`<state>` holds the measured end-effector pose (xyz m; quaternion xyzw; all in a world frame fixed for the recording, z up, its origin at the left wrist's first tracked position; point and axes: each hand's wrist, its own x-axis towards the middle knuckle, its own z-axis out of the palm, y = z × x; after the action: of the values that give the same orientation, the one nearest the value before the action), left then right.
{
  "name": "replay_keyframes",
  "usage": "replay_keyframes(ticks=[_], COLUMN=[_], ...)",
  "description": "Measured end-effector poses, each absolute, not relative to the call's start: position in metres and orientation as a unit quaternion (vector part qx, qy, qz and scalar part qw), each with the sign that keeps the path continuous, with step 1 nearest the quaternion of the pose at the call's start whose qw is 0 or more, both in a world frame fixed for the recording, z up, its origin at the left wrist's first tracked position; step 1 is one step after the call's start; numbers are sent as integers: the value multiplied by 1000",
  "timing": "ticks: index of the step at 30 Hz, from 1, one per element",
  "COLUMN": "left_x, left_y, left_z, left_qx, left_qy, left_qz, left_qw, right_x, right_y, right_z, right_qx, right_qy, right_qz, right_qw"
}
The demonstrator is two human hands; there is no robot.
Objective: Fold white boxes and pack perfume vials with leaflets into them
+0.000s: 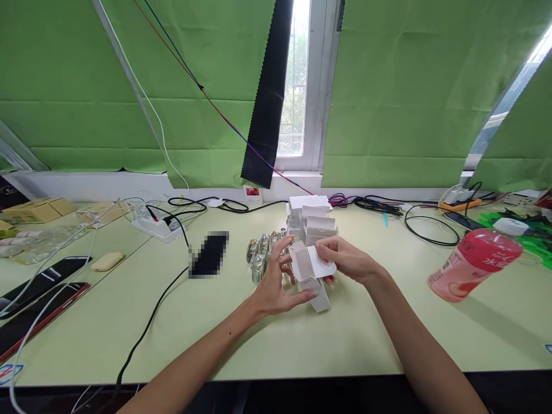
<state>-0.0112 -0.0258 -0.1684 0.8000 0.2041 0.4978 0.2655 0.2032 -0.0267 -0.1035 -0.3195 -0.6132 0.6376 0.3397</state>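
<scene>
A small white cardboard box (305, 265) with its flaps open is held up over the table's middle. My left hand (278, 284) grips its left side and lower edge between thumb and fingers. On the other side, my right hand (345, 259) pinches a white flap at the box's upper right. Just behind my left hand lies a cluster of shiny metal pieces, silver and gold (262, 250), partly hidden by my fingers. Several more white boxes (311, 214) are stacked behind the held one.
A pink-labelled bottle (474, 261) stands at right. A black phone-like object (210, 255), partly pixelated, lies left of the metal pieces. Further left are a power strip (157, 224), two dark phones and a cream oval case (107, 261). Black cables (379, 205) run along the back.
</scene>
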Motion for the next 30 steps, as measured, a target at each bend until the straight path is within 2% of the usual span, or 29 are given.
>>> replay_keyframes(ticks=[8,14,20,23,26,30], left_x=[-8,-2,1,1,1,3], left_y=[-30,-37,-39,-38,-39,-40], left_z=[-167,-167,-169,-172,-175,-176], left_qx=[740,721,707,689,678,677], left_qy=[267,267,264,285,300,307], left_qz=[485,453,465,471,473,485], left_qw=[382,451,463,472,476,461], right_x=[198,201,198,194,191,186], right_y=[-29,-30,-30,-29,-30,-34], right_z=[-101,-102,-102,-102,-103,-109], right_qx=[-281,-246,-266,-292,-346,-443], right_qy=[-555,-574,-571,-569,-563,-581], right_qz=[637,627,597,529,410,248], right_qw=[455,466,497,558,629,636])
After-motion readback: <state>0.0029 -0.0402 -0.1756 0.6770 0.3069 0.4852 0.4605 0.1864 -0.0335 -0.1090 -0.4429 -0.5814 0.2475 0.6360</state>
